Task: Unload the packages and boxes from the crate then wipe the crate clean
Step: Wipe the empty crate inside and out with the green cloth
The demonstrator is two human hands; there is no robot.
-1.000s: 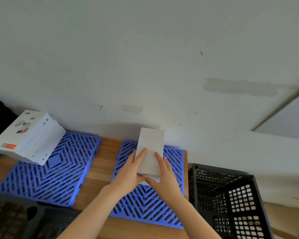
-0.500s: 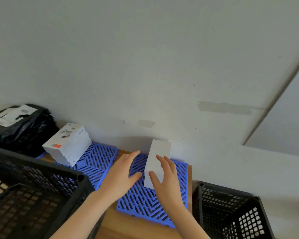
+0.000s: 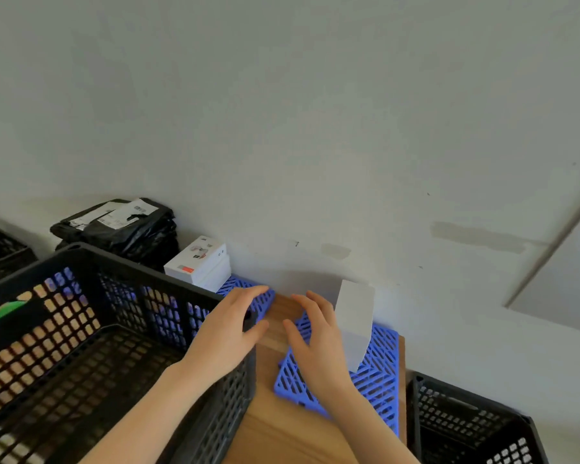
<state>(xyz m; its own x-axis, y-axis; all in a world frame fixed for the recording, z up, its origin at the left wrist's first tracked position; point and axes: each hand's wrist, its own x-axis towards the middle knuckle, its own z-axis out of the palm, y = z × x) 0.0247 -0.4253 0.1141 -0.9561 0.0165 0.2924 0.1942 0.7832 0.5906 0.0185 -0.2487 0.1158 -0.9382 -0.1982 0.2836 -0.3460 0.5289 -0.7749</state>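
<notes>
I see the left hand [image 3: 230, 329] spread open and empty over the right corner of the black perforated plastic crate [image 3: 81, 363]. The right hand [image 3: 315, 346], also open and empty, is just beside the plain white cardboard box [image 3: 355, 316], which stands upright on a blue lattice mat [image 3: 382, 363].

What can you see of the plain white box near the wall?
The plain white box is tall, unprinted and closed, cardboard by its look. It stands on end on the blue lattice mat on the right, close to the wall. The right hand, fingers straight, lies against or just beside its left face; contact cannot be told.
</notes>
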